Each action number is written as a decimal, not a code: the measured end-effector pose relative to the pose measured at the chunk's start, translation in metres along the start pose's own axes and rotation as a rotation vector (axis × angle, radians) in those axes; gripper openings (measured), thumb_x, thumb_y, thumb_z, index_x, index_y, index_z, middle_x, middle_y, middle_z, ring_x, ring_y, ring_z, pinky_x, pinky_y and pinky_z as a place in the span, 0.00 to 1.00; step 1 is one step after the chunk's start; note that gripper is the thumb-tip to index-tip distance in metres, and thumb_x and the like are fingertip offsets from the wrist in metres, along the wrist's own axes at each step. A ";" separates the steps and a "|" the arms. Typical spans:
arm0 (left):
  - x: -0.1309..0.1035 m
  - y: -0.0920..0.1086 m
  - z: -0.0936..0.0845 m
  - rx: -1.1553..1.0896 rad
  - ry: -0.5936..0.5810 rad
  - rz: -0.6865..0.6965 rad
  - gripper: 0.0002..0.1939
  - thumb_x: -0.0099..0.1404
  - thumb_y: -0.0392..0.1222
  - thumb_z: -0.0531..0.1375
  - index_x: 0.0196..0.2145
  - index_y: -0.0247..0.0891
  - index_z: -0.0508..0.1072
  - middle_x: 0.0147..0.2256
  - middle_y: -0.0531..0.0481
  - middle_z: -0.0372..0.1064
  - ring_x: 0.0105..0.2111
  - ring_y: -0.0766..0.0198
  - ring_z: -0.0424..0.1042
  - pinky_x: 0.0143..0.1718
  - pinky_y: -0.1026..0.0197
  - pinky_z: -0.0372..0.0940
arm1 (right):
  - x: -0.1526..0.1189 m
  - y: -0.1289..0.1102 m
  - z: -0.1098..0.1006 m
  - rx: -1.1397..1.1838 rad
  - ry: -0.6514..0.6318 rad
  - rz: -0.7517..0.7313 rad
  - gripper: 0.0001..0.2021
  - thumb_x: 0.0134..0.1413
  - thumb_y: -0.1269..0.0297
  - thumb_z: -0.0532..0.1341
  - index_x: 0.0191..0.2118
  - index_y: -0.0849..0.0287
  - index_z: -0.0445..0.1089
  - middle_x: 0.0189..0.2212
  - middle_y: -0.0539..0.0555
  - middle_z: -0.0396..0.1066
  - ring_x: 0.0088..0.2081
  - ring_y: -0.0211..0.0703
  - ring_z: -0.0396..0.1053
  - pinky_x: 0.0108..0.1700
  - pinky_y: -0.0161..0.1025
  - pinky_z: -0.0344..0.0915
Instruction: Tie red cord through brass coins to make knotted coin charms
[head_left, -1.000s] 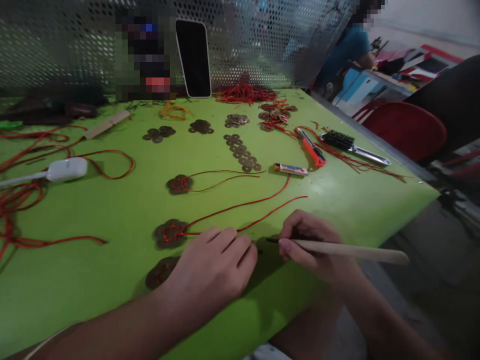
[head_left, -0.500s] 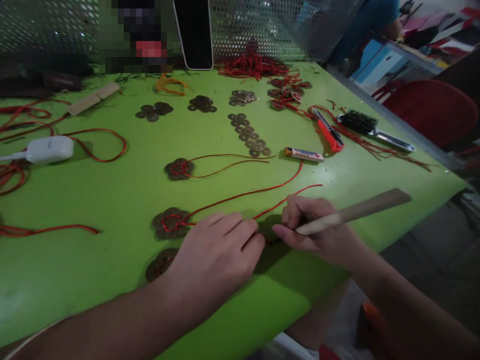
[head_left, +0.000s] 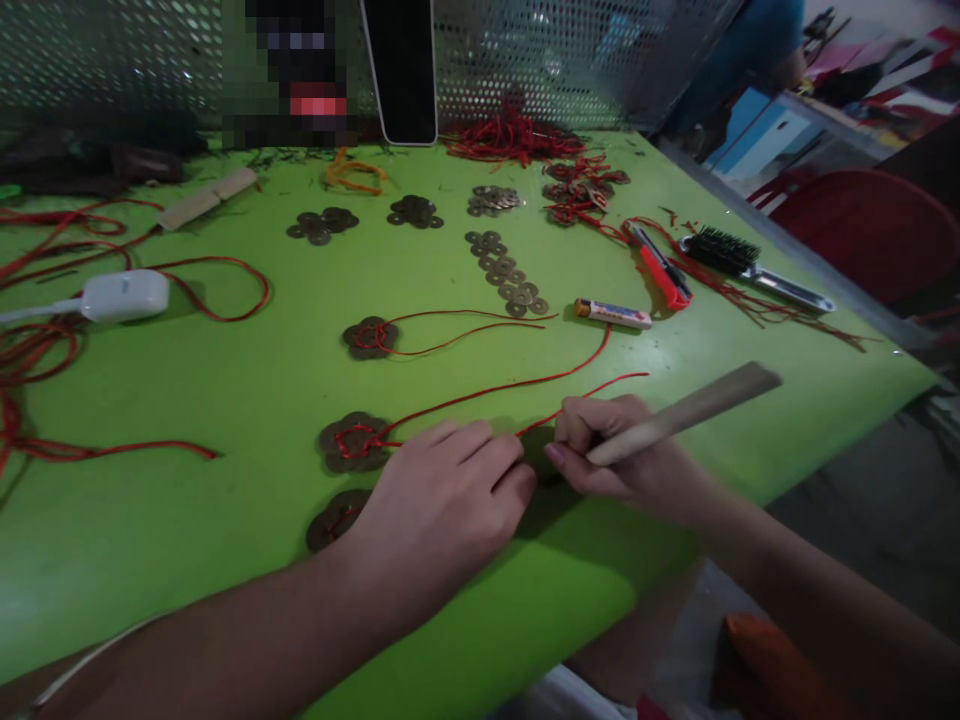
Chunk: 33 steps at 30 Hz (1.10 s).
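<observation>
My left hand (head_left: 454, 490) is closed, knuckles up, low over the front part of the green table (head_left: 247, 390). Whatever its fingertips pinch is hidden beneath them. Just right of it, my right hand (head_left: 619, 455) grips a pale wooden-handled tool (head_left: 694, 408), its handle slanting up to the right; the working tip is out of sight. A flower-shaped cluster of coins (head_left: 354, 442), tied with red cord (head_left: 480, 390), lies beyond my left hand. Another coin cluster (head_left: 334, 520) is partly covered by my left wrist. Further back sits a third tied coin cluster (head_left: 371, 338).
Loose coin piles (head_left: 322, 225) and a coin row (head_left: 504, 270) lie farther back. To the right are a lighter (head_left: 613, 313), a red box cutter (head_left: 664, 270) and a hairbrush (head_left: 750, 265). A phone (head_left: 401, 70) stands behind; a white plug (head_left: 126, 296) and red cords lie left.
The tool's handle has swung a little to the left, and my right hand has shifted slightly left with it. My left hand stays in place; the view has turned slightly.
</observation>
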<state>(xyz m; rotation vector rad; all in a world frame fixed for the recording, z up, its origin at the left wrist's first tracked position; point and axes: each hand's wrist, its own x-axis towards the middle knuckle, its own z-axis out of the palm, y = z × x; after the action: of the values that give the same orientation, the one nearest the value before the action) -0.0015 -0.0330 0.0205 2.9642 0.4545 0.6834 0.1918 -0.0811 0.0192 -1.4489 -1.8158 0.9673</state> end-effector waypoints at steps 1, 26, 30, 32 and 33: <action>0.000 0.000 0.000 0.002 0.003 0.001 0.13 0.67 0.33 0.50 0.27 0.36 0.71 0.24 0.52 0.66 0.25 0.63 0.64 0.25 0.60 0.56 | 0.001 0.000 0.000 0.005 -0.006 0.000 0.16 0.52 0.68 0.58 0.20 0.57 0.50 0.17 0.44 0.52 0.19 0.30 0.49 0.19 0.29 0.47; -0.003 -0.003 0.001 0.029 -0.050 0.116 0.11 0.67 0.34 0.51 0.36 0.37 0.74 0.30 0.52 0.71 0.30 0.62 0.67 0.28 0.60 0.58 | 0.005 0.004 0.000 -0.043 -0.052 -0.168 0.15 0.47 0.73 0.58 0.19 0.58 0.49 0.15 0.42 0.49 0.18 0.29 0.45 0.19 0.29 0.44; 0.000 -0.004 -0.003 0.021 -0.064 0.137 0.13 0.68 0.33 0.49 0.35 0.37 0.74 0.32 0.51 0.72 0.31 0.63 0.68 0.30 0.60 0.59 | 0.005 0.007 -0.001 -0.021 -0.022 -0.173 0.15 0.50 0.71 0.58 0.20 0.58 0.50 0.16 0.43 0.51 0.19 0.29 0.47 0.20 0.29 0.46; 0.001 -0.004 -0.004 0.019 -0.059 0.147 0.14 0.68 0.32 0.48 0.34 0.37 0.74 0.32 0.51 0.72 0.32 0.63 0.68 0.30 0.61 0.60 | 0.005 0.008 -0.001 -0.024 -0.009 -0.157 0.15 0.50 0.70 0.58 0.20 0.58 0.50 0.16 0.43 0.52 0.19 0.30 0.48 0.20 0.29 0.47; 0.001 -0.004 -0.005 0.019 -0.056 0.150 0.15 0.68 0.32 0.48 0.34 0.37 0.74 0.32 0.51 0.72 0.32 0.63 0.68 0.30 0.61 0.60 | 0.005 0.008 -0.001 -0.026 -0.008 -0.152 0.15 0.50 0.70 0.58 0.20 0.58 0.50 0.16 0.43 0.52 0.20 0.30 0.48 0.20 0.29 0.47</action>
<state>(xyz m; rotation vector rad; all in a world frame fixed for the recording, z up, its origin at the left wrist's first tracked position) -0.0040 -0.0287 0.0244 3.0501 0.2377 0.6102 0.1960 -0.0753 0.0134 -1.3028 -1.9202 0.8778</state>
